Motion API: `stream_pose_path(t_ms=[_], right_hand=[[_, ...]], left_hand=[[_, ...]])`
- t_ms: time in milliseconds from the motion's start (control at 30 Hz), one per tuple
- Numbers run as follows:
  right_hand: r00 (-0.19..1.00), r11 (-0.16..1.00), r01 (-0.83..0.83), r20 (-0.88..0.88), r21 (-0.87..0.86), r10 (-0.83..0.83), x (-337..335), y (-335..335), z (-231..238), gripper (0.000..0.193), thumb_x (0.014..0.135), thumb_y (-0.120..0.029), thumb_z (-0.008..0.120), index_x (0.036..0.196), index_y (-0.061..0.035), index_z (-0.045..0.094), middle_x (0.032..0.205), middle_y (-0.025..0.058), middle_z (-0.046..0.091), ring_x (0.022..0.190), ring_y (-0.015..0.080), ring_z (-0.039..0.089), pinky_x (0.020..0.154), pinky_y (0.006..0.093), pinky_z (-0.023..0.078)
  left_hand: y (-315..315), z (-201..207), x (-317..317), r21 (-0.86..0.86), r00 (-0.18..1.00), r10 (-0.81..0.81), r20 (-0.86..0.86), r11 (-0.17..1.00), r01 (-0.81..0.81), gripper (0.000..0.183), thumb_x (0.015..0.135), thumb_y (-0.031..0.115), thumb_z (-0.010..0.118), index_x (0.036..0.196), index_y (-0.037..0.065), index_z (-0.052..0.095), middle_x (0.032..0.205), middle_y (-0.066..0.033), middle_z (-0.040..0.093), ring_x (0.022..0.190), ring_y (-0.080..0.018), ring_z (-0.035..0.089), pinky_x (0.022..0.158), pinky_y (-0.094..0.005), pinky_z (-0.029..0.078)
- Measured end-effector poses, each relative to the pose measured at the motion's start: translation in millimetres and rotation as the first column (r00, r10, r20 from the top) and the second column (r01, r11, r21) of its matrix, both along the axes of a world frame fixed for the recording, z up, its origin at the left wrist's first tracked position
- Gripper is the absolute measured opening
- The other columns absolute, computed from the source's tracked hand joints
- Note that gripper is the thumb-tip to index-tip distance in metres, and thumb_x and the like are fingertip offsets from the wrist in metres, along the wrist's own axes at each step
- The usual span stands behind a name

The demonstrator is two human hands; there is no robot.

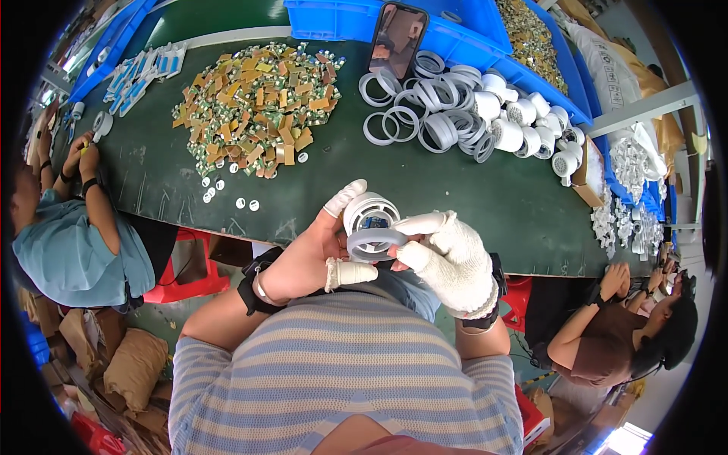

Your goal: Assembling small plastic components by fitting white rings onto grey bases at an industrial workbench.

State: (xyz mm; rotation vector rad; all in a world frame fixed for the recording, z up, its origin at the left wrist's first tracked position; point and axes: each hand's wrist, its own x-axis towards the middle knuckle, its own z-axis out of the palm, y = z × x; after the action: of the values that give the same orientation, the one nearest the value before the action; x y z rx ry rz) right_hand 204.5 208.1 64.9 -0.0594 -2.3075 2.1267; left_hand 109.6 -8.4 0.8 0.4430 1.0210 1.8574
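White housing point(362, 206): sat in the left hand point(307, 256), fingers curled round its wall, at the green table's point(500, 216) near edge; seemed light, stiff, best held by that wall. Grey ring point(378, 236): was pinched by the right hand's point(455, 265) thumb and forefinger before the housing's mouth; seemed light, perhaps slippery. Blue circuit board point(372, 223): showed inside, partly covered, probably fragile. Housing's back: was hidden; ring contact was unclear.

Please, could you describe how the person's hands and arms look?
The left hand has two white finger covers, a thin pale bracelet and a black wristband. The right hand wears a white knitted glove and another black wristband. Short sleeves are striped pale blue and cream.
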Motion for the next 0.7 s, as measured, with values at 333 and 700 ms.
stream_pose_path(t_ms=[333,700], right_hand=[[0.989,0.954,0.037,-0.145,0.296,0.007,-4,-1,-6,0.028,0.096,-0.017,0.076,0.117,-0.0009,0.070,0.104,0.0116,0.073,0.086,0.0173,0.070,0.077,0.0312,0.056],[0.934,0.721,0.219,-0.356,0.657,0.041,-20,-26,-24,0.059,0.071,-0.040,0.092,0.113,-0.0094,0.066,0.101,0.0109,0.067,0.094,0.0377,0.063,0.083,0.0488,0.050]], left_hand=[[-1,-7,1,0.031,0.994,0.083,-0.068,0.996,-0.081,0.105,0.086,-0.012,0.080,0.168,0.019,0.022,0.152,-0.0070,0.051,0.138,-0.0191,0.054,0.112,-0.0362,0.048],[2,-4,0,-0.044,0.680,-0.007,-0.733,0.998,-0.037,0.078,0.084,-0.001,0.087,0.152,0.009,0.049,0.142,-0.0070,0.062,0.132,-0.0195,0.059,0.109,-0.0360,0.049]])
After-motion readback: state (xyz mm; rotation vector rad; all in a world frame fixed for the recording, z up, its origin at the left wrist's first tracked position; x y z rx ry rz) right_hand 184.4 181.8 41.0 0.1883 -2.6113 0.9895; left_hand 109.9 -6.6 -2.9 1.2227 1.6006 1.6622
